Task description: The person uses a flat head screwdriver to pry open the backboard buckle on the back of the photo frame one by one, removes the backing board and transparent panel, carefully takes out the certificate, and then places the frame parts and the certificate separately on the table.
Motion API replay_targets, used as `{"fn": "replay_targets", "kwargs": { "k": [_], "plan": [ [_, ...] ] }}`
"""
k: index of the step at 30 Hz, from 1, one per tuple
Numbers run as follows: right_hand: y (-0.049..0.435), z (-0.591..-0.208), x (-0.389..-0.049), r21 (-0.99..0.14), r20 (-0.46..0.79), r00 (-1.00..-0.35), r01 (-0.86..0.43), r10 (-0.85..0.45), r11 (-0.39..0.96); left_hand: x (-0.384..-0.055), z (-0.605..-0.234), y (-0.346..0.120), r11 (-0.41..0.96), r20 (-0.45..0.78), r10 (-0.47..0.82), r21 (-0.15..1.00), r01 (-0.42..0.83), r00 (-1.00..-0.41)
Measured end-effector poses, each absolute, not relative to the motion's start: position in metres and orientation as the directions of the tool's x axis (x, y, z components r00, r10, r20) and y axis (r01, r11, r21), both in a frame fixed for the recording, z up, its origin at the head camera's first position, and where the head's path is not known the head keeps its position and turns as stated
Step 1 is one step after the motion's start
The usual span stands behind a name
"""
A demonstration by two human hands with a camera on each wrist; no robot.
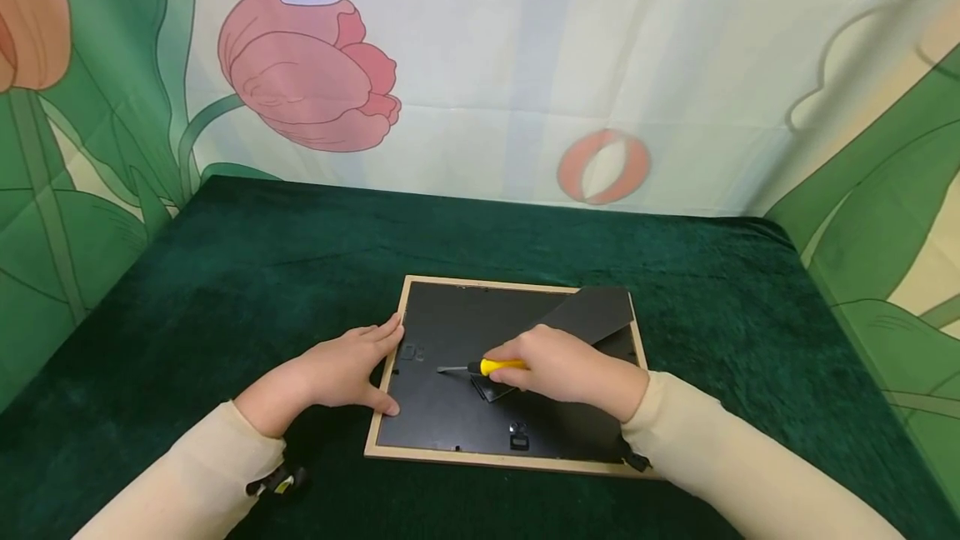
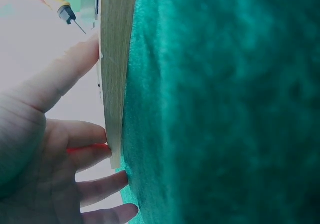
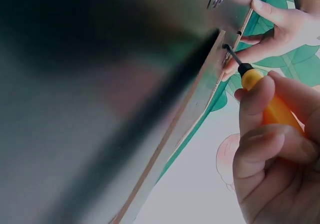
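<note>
A picture frame (image 1: 480, 460) lies face down, its light wooden rim around a black backing board (image 1: 442, 315). A black stand flap (image 1: 596, 307) slants across the board. My left hand (image 1: 337, 369) rests at the frame's left edge, fingers and thumb spread; in the left wrist view its fingertips touch the wooden side (image 2: 116, 58). My right hand (image 1: 566, 365) grips the yellow handle of a screwdriver (image 3: 275, 108). The thin shaft points left above the board, towards the left hanger (image 1: 412, 352); whether the tip touches anything, I cannot tell.
Dark green velvet cloth (image 1: 300, 232) covers the table under the frame. Another small metal hanger (image 1: 518, 436) sits near the board's front edge. Behind the table hangs a printed curtain (image 1: 480, 65) with flowers and leaves.
</note>
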State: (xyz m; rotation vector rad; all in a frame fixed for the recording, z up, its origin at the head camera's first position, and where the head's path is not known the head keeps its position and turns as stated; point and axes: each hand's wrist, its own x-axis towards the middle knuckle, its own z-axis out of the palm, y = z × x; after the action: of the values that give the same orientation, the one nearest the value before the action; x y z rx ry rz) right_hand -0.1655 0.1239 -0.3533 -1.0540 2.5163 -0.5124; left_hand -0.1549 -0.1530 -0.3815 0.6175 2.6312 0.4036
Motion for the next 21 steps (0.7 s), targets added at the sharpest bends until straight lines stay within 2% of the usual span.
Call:
{"fn": "replay_targets", "kwargs": {
  "k": [4, 21],
  "plan": [
    [0.118, -0.354, -0.166, -0.459, -0.231, -0.649, -0.584, -0.725, 0.669, -0.155, -0.381, -0.152, 0.863, -0.328, 0.474, 0.357, 0.357, -0.817],
    [0.092, -0.357, -0.168, -0.442, -0.235, -0.62, -0.618, -0.749, 0.65, -0.157, -0.384, -0.151, 0.875, -0.359, 0.459, 0.339, 0.345, -0.813]
  ]
}}
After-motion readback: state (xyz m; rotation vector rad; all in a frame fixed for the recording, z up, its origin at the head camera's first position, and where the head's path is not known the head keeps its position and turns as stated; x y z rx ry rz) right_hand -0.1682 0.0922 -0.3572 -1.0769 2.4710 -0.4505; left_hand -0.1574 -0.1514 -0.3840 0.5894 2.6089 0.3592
